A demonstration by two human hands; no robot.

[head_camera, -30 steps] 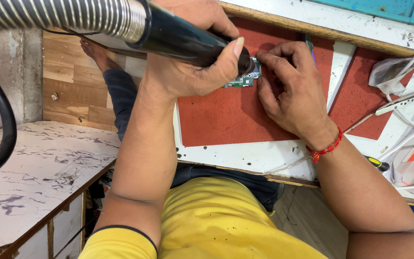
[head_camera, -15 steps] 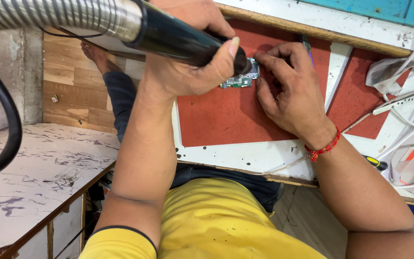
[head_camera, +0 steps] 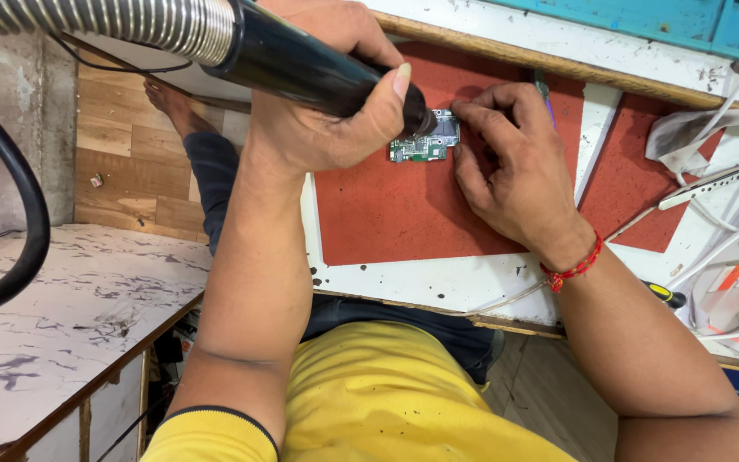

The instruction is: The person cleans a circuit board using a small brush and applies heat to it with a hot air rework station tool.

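My left hand (head_camera: 327,111) grips a black hot-air wand (head_camera: 301,64) with a ribbed metal hose (head_camera: 113,21), its tip pointing at a small green circuit board (head_camera: 425,145). The board lies on a red mat (head_camera: 404,214). My right hand (head_camera: 515,171) rests on the mat at the board's right edge, fingers curled and pressing on it, with a thin tool (head_camera: 542,90) showing above the fingers. A red thread bracelet (head_camera: 570,269) circles that wrist.
The white workbench (head_camera: 438,282) has a wooden front edge. White cables and boxes (head_camera: 729,257) crowd the right side, with a yellow-black handle (head_camera: 665,295) nearby. A marble-pattern side table (head_camera: 53,316) stands left, and a thick black hose (head_camera: 10,214) loops over it.
The wand tip has shifted slightly left along the board, exposing more of it. My right hand's fingers stay at the board's right edge.
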